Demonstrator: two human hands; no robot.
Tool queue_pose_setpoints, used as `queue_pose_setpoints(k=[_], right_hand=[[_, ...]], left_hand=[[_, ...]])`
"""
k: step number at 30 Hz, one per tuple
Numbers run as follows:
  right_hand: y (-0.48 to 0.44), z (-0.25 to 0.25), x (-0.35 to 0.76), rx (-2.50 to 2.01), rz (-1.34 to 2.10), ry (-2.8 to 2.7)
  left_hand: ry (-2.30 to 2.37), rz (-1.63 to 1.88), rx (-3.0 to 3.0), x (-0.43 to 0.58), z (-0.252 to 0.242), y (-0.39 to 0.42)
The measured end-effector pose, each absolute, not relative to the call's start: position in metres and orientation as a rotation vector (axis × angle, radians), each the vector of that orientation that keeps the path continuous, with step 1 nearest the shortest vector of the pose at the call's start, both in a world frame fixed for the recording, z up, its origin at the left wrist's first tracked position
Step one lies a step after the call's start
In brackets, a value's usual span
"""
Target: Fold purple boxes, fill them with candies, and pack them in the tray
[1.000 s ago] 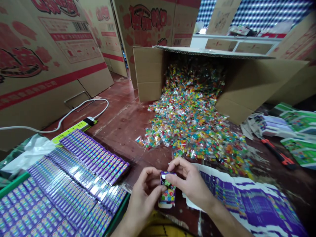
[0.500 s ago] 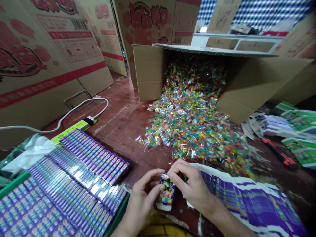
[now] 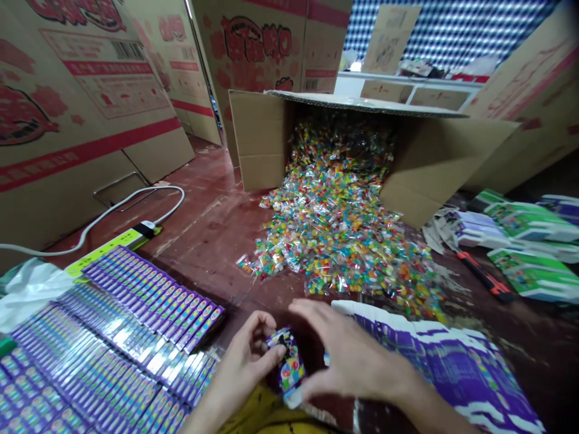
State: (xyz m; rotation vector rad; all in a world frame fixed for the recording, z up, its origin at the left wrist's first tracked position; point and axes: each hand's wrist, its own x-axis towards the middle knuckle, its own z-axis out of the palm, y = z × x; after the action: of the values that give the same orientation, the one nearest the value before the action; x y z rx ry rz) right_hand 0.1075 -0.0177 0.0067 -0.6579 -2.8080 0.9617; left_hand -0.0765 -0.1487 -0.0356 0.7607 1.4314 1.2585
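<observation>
My left hand (image 3: 242, 364) pinches a small purple candy box (image 3: 287, 364) with bright printed sweets on it, thumb on its left side. My right hand (image 3: 348, 358) arches over the same box, thumb under its lower end and fingers spread above it. The box tilts to the left, low in the view. Rows of the same purple boxes (image 3: 113, 343) lie packed side by side at the lower left. A stack of flat purple box blanks (image 3: 452, 367) lies just right of my right hand.
A tipped cardboard carton (image 3: 434, 163) spills a heap of small clear candy bags (image 3: 339, 235) across the red floor. Big printed cartons (image 3: 72, 114) stand at the left. A power strip with white cable (image 3: 113, 241), an orange cutter (image 3: 484, 277) and green-purple box stacks (image 3: 525, 241) lie about.
The box has dropped lower and tilted left. My right hand has loosened from pinching its top and now arches over it. The view has shifted slightly.
</observation>
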Motion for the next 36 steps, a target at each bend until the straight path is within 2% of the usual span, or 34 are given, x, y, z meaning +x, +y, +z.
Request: queue_pose_setpoints(k=[3, 6, 15, 17, 20, 22, 27, 31, 36], right_hand=[[0.023, 0.003, 0.123, -1.178, 0.568, -2.797], [0.054, -0.011, 0.134, -1.297, 0.379, -2.839], [0.074, -0.020, 0.134, -1.200, 0.487, -2.676], [0.067, -0.013, 0.129, -1.135, 0.670, -2.497], [0.048, 0.004, 0.119, -0.885, 1.118, -2.155], [0.035, 0.017, 0.112, -0.754, 1.257, -2.117], [0.019, 0.036, 0.104, -0.500, 1.021, -2.407], [0.016, 0.039, 0.102, -0.301, 0.985, -2.530], [0.012, 0.040, 0.106, -0.435, 0.761, -2.500]], left_hand=[[1.388, 1.295, 0.582, -0.078, -0.037, -0.153], [1.378, 1.323, 0.514, -0.081, -0.037, -0.156], [1.372, 1.276, 0.739, -0.085, -0.041, -0.147], [1.373, 1.251, 0.772, -0.080, -0.041, -0.144], [1.359, 1.207, 0.824, -0.071, -0.041, -0.139], [1.348, 1.195, 0.850, -0.067, -0.040, -0.137], [1.295, 1.207, 0.842, -0.067, -0.035, -0.138], [1.200, 1.245, 0.804, -0.065, -0.032, -0.139], [1.184, 1.299, 0.804, -0.060, -0.034, -0.139]])
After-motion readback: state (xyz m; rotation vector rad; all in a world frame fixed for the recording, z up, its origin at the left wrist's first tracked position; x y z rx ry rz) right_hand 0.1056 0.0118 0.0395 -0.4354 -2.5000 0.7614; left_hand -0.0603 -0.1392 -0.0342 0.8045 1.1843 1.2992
